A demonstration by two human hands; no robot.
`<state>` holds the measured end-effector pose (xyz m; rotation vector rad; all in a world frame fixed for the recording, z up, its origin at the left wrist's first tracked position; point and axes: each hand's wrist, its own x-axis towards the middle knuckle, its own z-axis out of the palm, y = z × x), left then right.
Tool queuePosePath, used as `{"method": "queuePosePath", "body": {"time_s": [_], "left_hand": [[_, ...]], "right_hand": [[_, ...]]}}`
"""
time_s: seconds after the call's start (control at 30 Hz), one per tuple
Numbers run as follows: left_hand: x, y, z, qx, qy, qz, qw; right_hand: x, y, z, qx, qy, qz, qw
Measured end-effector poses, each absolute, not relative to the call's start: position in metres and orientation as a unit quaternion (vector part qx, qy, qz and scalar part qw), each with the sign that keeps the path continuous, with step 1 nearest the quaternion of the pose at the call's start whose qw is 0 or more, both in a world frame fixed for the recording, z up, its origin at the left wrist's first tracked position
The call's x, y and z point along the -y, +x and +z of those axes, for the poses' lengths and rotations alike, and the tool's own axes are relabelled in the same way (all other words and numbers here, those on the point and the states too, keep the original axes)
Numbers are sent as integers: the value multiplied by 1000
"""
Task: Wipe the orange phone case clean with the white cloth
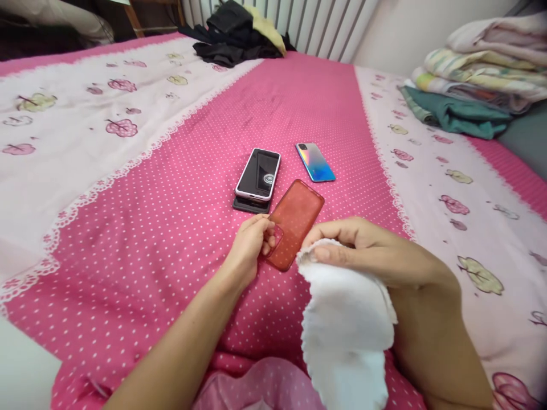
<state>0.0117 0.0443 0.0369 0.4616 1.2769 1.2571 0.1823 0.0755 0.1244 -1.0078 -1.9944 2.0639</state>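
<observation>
A translucent red phone case is held at its left edge by my left hand, fingers closed on it near the camera cutout. My right hand pinches a white cloth with a scalloped edge, which hangs down in front of me. Just beyond my left hand, a phone with a black screen and pale rim lies on top of a dark phone or case. Further right, a shiny blue-silver phone rests with its camera side up.
The bed is covered by a pink dotted and floral bedspread. Black clothes and a yellow cloth are heaped at the far end, before a white radiator. Folded bedding is stacked at the right.
</observation>
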Motion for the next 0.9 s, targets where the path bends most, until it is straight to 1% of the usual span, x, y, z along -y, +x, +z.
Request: {"method": "queuePosePath", "body": {"time_s": [0.2, 0.3, 0.4, 0.5, 0.7, 0.8, 0.9], "left_hand": [[-43, 13, 44, -490, 170, 563, 644], [-41, 13, 50, -413, 167, 577, 685], [-38, 11, 58, -327, 196, 583, 717], [-33, 7, 64, -285, 203, 588, 729], [-27, 3, 63, -202, 140, 577, 779], [-26, 5, 61, -176, 170, 566, 787], [-27, 4, 61, -170, 218, 575, 770]], "right_hand": [[-77, 181, 114, 623, -360, 693, 50], [-78, 182, 114, 623, -380, 681, 62], [-79, 184, 117, 648, -401, 641, 95], [-80, 185, 120, 686, -422, 582, 116], [-79, 178, 114, 748, -395, 524, 93], [-76, 173, 110, 753, -397, 516, 95], [-73, 172, 111, 745, -399, 528, 83]]}}
